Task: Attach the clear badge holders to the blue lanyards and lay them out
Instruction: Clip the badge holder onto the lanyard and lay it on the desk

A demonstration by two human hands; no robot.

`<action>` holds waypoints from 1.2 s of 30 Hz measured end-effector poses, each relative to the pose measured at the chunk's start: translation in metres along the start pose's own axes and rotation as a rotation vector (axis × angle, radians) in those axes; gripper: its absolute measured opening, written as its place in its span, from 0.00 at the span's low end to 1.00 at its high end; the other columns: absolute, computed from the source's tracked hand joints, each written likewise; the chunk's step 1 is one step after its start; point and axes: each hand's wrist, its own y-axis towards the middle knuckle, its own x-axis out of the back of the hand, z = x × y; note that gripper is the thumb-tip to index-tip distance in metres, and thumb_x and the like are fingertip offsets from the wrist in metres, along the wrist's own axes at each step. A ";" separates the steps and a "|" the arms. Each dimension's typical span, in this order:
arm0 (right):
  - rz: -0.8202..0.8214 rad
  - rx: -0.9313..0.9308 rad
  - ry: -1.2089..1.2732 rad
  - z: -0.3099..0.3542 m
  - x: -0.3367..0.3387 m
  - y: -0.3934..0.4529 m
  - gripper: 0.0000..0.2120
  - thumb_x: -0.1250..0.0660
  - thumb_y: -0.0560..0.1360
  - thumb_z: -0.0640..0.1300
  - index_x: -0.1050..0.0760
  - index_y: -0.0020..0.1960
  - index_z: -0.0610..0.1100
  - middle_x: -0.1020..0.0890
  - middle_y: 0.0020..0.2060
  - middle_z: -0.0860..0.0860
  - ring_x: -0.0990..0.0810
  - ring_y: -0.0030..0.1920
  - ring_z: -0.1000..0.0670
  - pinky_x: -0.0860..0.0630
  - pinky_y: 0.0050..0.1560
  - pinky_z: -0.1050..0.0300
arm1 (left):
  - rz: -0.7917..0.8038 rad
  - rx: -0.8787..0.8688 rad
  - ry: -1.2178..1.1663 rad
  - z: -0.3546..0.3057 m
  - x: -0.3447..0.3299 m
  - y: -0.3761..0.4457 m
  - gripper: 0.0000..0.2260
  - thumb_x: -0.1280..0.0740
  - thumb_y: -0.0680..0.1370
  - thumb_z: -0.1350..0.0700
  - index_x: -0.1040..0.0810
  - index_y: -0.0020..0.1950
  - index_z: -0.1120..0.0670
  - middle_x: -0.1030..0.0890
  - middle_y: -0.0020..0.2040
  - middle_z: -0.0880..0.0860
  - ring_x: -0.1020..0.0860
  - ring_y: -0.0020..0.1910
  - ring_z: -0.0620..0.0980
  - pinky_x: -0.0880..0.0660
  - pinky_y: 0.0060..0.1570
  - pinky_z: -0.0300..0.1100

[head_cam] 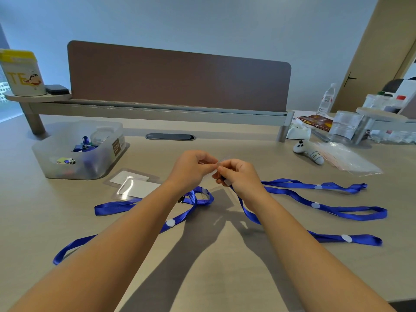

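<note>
My left hand (193, 166) and my right hand (239, 174) meet above the desk's middle. Between them is a clear badge holder (221, 159), pinched by the left fingers at its edge. My right hand also grips the clip end of a blue lanyard (249, 216), whose strap trails down and right to a loop (360, 240). Two more blue lanyards (326, 207) lie to the right. Another blue lanyard (180, 218) lies left under my left forearm. Two clear badge holders with white cards (135, 184) rest on the desk at left.
A translucent bin (105, 154) of clips and small items stands at the left. A white plush toy (309, 152) and a plastic bag (347, 159) lie at the right. A brown divider panel (180, 77) runs along the desk's back, with clear containers (345, 124) far right.
</note>
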 end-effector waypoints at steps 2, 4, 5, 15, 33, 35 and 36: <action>0.004 -0.009 -0.004 -0.001 -0.001 0.000 0.10 0.41 0.77 0.35 0.25 0.54 0.35 0.23 0.35 0.50 0.25 0.36 0.55 0.27 0.39 0.65 | -0.002 -0.005 0.021 0.001 0.000 0.000 0.08 0.37 0.74 0.61 0.22 0.51 0.59 0.19 0.51 0.59 0.25 0.44 0.49 0.27 0.46 0.41; 0.001 -0.016 -0.004 -0.002 -0.001 0.000 0.10 0.41 0.76 0.35 0.25 0.55 0.35 0.23 0.36 0.50 0.25 0.36 0.55 0.27 0.39 0.65 | -0.018 -0.011 0.047 0.001 -0.001 0.001 0.07 0.36 0.74 0.61 0.22 0.50 0.58 0.19 0.50 0.59 0.25 0.44 0.49 0.27 0.47 0.42; -0.002 -0.019 -0.002 -0.003 -0.002 0.001 0.10 0.41 0.77 0.34 0.25 0.55 0.35 0.23 0.36 0.50 0.25 0.35 0.55 0.27 0.39 0.65 | -0.026 -0.016 0.061 0.002 -0.001 0.001 0.06 0.36 0.74 0.61 0.22 0.50 0.58 0.19 0.50 0.59 0.25 0.44 0.49 0.27 0.47 0.43; -0.027 0.075 -0.243 -0.006 -0.005 0.003 0.11 0.43 0.78 0.37 0.24 0.54 0.36 0.25 0.33 0.54 0.26 0.34 0.56 0.25 0.44 0.58 | -0.074 -0.062 0.131 0.005 -0.005 0.000 0.06 0.36 0.74 0.60 0.22 0.48 0.59 0.18 0.48 0.58 0.26 0.42 0.48 0.27 0.45 0.41; -0.016 0.090 -0.051 0.018 0.002 0.018 0.09 0.43 0.78 0.38 0.24 0.46 0.43 0.26 0.33 0.51 0.28 0.31 0.54 0.29 0.32 0.65 | -0.017 -0.128 -0.056 -0.001 0.012 0.006 0.12 0.33 0.72 0.58 0.27 0.54 0.56 0.24 0.48 0.51 0.27 0.48 0.47 0.31 0.45 0.32; 0.002 0.076 0.019 0.025 0.005 0.022 0.11 0.42 0.78 0.39 0.25 0.41 0.48 0.27 0.32 0.51 0.30 0.29 0.54 0.31 0.30 0.66 | -0.023 -0.144 0.002 0.001 0.013 0.007 0.16 0.33 0.72 0.59 0.29 0.59 0.54 0.24 0.54 0.53 0.29 0.50 0.45 0.31 0.47 0.32; 0.021 0.070 0.032 0.028 0.007 0.023 0.11 0.42 0.78 0.39 0.25 0.40 0.48 0.27 0.31 0.51 0.31 0.28 0.55 0.32 0.29 0.66 | -0.055 -0.145 0.041 0.002 0.014 0.007 0.16 0.34 0.73 0.60 0.30 0.60 0.54 0.24 0.56 0.54 0.30 0.51 0.45 0.31 0.49 0.35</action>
